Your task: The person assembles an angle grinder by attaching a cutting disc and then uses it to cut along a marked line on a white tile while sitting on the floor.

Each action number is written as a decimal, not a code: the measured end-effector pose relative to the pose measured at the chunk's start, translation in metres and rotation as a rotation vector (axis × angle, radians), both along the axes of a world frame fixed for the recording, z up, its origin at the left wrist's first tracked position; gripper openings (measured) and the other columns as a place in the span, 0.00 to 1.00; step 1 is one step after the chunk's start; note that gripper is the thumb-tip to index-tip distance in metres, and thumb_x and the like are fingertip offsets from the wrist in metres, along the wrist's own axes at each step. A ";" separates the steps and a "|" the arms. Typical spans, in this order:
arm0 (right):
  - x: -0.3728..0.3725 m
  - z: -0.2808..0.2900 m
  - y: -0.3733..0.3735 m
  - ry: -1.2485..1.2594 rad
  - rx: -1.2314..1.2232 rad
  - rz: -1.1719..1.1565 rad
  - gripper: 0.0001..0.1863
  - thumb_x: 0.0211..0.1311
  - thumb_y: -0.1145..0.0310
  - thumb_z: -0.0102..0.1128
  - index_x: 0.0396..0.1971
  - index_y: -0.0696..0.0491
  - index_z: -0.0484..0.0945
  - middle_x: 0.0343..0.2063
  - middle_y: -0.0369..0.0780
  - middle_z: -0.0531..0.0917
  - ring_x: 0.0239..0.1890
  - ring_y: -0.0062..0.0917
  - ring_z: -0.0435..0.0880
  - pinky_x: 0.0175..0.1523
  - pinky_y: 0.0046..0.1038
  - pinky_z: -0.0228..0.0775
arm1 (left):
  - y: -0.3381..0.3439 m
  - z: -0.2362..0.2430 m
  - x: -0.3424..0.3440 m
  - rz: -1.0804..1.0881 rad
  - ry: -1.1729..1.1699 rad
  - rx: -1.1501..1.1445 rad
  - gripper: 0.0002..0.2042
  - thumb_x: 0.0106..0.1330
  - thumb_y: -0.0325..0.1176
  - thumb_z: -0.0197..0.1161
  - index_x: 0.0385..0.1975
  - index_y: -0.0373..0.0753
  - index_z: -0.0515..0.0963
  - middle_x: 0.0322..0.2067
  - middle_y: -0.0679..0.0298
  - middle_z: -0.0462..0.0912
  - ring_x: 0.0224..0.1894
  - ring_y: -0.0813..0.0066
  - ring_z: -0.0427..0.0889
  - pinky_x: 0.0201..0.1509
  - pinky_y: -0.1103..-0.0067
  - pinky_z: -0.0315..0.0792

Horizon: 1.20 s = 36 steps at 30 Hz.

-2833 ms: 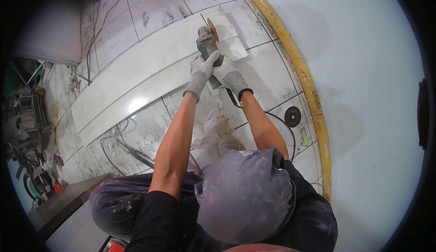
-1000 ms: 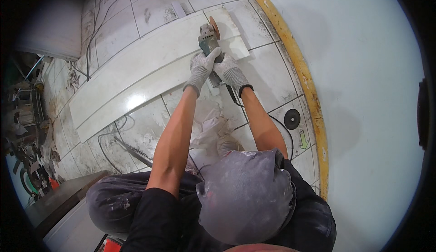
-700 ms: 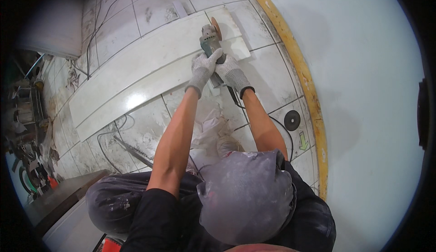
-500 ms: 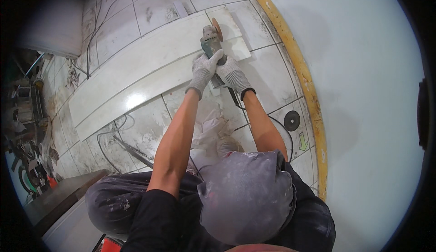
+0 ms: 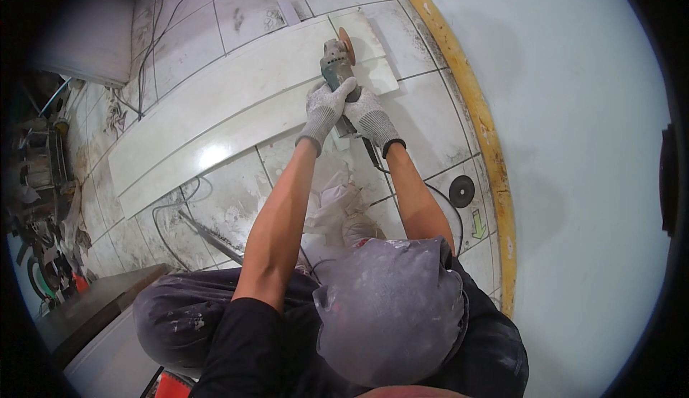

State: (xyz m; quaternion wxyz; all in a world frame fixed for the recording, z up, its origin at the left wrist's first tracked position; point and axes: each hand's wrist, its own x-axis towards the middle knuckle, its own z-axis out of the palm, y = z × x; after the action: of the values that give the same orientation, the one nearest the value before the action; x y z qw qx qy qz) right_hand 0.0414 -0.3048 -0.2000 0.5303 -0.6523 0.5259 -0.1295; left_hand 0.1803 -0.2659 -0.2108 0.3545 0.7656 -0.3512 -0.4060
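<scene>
Both my hands, in grey knitted gloves, are wrapped round an angle grinder (image 5: 334, 59) with a teal and grey body. My left hand (image 5: 326, 107) grips its left side, thumb over the top; my right hand (image 5: 369, 113) closes on the right side of its body. A reddish-brown disc (image 5: 347, 45) stands on edge at the grinder's far end, over the right part of a long white slab (image 5: 215, 122). Whether the disc touches the slab I cannot tell. The power cord (image 5: 371, 152) runs from the near end of the grinder toward my right.
A spare black disc (image 5: 461, 191) lies on the tiled floor by a green arrow sticker (image 5: 479, 223). Along the right, a yellow strip (image 5: 495, 157) edges the pale wall (image 5: 581, 147). Clutter (image 5: 47, 175) stands at far left. A cloth bag (image 5: 330, 208) lies between my arms.
Hardly anything differs. The grinder and both hands have shifted very slightly to the right, with the grip unchanged.
</scene>
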 end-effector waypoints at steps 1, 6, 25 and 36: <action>0.000 0.002 0.000 0.008 0.008 0.004 0.29 0.64 0.54 0.72 0.54 0.63 0.80 0.42 0.48 0.89 0.42 0.32 0.90 0.48 0.36 0.83 | 0.000 0.000 0.000 -0.003 0.004 -0.015 0.40 0.65 0.71 0.61 0.58 0.37 0.87 0.56 0.43 0.87 0.62 0.48 0.83 0.72 0.62 0.71; 0.000 0.008 0.004 0.044 -0.020 -0.032 0.30 0.64 0.53 0.71 0.54 0.63 0.80 0.42 0.50 0.89 0.42 0.34 0.91 0.47 0.37 0.84 | 0.000 0.003 0.002 -0.016 -0.016 0.022 0.40 0.65 0.71 0.61 0.60 0.38 0.86 0.57 0.45 0.87 0.63 0.50 0.84 0.72 0.63 0.72; -0.003 -0.003 0.001 0.073 -0.042 0.003 0.31 0.64 0.52 0.71 0.54 0.64 0.79 0.41 0.49 0.90 0.41 0.34 0.91 0.45 0.37 0.84 | 0.004 0.006 -0.004 0.025 0.027 -0.046 0.38 0.64 0.69 0.64 0.57 0.38 0.88 0.54 0.46 0.88 0.61 0.51 0.85 0.70 0.65 0.74; 0.001 -0.002 0.001 0.099 0.003 -0.029 0.31 0.65 0.52 0.71 0.54 0.64 0.79 0.40 0.49 0.89 0.38 0.32 0.91 0.40 0.36 0.85 | 0.001 0.008 0.000 -0.011 -0.007 0.021 0.39 0.64 0.70 0.63 0.58 0.40 0.88 0.56 0.46 0.87 0.61 0.51 0.85 0.70 0.63 0.73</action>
State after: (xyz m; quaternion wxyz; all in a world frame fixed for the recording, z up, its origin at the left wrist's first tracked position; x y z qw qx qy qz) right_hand 0.0419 -0.3043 -0.2022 0.5028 -0.6491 0.5613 -0.1040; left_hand 0.1806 -0.2649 -0.2033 0.3427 0.7688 -0.3525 -0.4089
